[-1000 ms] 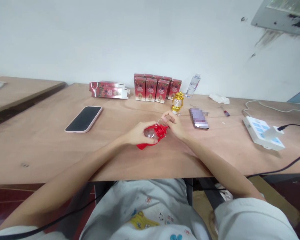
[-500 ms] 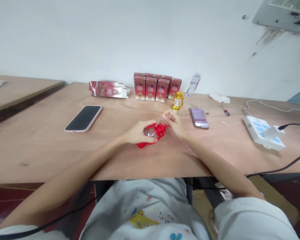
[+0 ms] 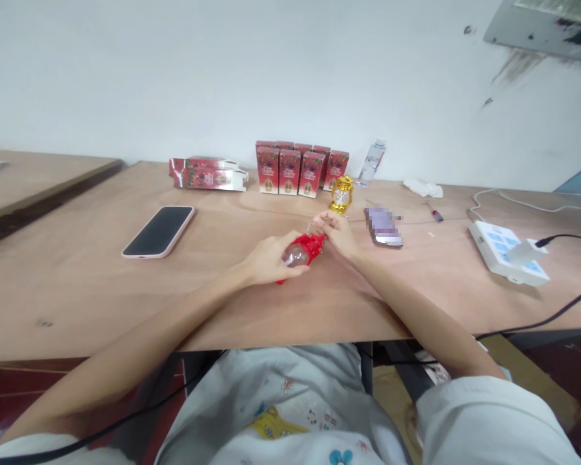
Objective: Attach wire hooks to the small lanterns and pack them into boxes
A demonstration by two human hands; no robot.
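Observation:
A small red lantern [image 3: 312,245] with a clear globe lies tilted in my left hand [image 3: 267,259], whose fingers and thumb wrap round its body and hide most of the base. At the lantern's top end, my right hand [image 3: 337,234] pinches the thin wire handle [image 3: 308,226] between thumb and fingertips. Just beyond my right hand a gold lantern [image 3: 341,194] of the same kind stands upright on the table.
Several red printed boxes [image 3: 289,173] stand by the wall, with flattened cartons [image 3: 208,174] to their left. Phones lie left [image 3: 159,231] and right [image 3: 383,226]. A bottle [image 3: 372,163], tissue [image 3: 423,188], screwdriver [image 3: 436,214] and power strip [image 3: 508,253] are further right.
My left hand has turned the red lantern slightly and covers more of its base. My right hand remains at the wire handle. The view has shifted a little.

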